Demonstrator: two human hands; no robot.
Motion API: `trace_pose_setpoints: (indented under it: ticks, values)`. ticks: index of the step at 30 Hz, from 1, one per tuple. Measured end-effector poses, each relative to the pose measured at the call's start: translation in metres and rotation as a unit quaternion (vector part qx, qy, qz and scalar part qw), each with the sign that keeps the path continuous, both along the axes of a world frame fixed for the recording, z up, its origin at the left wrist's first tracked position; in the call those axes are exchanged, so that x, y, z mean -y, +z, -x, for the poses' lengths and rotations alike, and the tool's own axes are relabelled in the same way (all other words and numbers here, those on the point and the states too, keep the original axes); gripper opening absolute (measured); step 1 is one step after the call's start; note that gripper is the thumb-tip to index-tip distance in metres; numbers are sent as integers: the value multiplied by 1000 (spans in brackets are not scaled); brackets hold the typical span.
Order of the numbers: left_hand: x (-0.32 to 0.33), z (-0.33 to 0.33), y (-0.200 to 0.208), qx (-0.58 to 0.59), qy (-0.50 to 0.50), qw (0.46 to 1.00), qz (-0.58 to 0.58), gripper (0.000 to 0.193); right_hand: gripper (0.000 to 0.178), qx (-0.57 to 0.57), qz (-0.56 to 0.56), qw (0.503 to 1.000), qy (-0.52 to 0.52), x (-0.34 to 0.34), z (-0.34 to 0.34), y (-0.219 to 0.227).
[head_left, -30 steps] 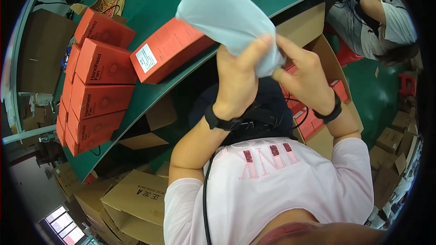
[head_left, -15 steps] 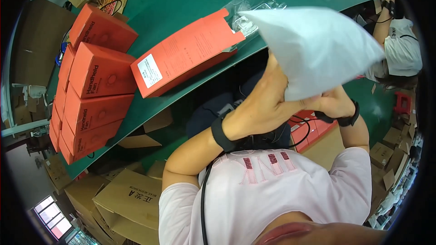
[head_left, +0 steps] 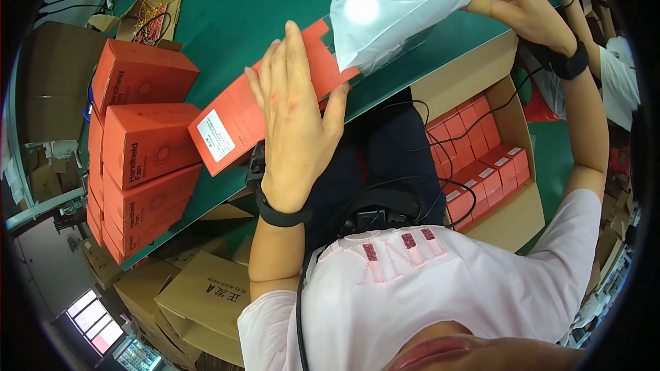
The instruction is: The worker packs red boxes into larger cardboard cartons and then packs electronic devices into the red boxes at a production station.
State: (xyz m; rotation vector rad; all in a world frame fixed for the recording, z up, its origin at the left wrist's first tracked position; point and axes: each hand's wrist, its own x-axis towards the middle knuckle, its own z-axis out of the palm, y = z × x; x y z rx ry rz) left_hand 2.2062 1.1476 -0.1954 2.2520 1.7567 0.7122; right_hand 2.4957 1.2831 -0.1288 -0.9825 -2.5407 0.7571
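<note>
A red carton box (head_left: pixel 237 113) with a white label lies on the green table, its open flapped end toward the right. My left hand (head_left: pixel 292 117) rests across the top of this box, fingers stretched out and thumb apart along the near side. My right hand (head_left: pixel 515 3) grips the right end of a white soft pouch (head_left: pixel 405 7) between thumb and fingers. The pouch's left end hangs at the box's open end, overlapping its flap from this view. What the pouch contains is hidden. Clear plastic wrapping (head_left: pixel 395 55) shows partly beneath the pouch.
Several red boxes (head_left: pixel 148 137) stand stacked at the table's left. An open cardboard carton (head_left: pixel 519 230) holding small red boxes is below the table edge at right. Brown cartons (head_left: pixel 206 302) lie at lower left. A co-worker's white sleeve (head_left: pixel 619 72) is at far right.
My left hand has left the pouch and moved left onto the red box. My right hand now holds the pouch alone, farther up and right, while the pouch's free end has swung to the box's opening.
</note>
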Motion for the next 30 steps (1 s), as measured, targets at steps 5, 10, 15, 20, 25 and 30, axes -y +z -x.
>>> trace_pose_setpoints:
  ticks: [5, 10, 15, 20, 25, 30]
  values:
    - [0, 4, -9, 105, -18, 994, -25, 82, 43, -57, -13, 998, 23, 7, 10, -3]
    - [1, -3, -10, 158, -30, 986, -30, 83, 53, -390, -272, 827, 301, -42, 32, -86]
    - [0, -1, -5, 151, -21, 988, -11, 81, 48, -38, -182, 972, 145, 6, 34, -61]
    - [-2, -1, -5, 121, -17, 993, -5, 77, 58, 85, -180, 977, 75, 46, 38, -80]
    - [-4, -1, -7, 94, -35, 995, -17, 73, 53, -110, -143, 982, -53, 42, 37, -71]
    - [-4, -1, -7, 64, -29, 997, -42, 88, 82, -70, 131, 951, -270, 12, 9, -74]
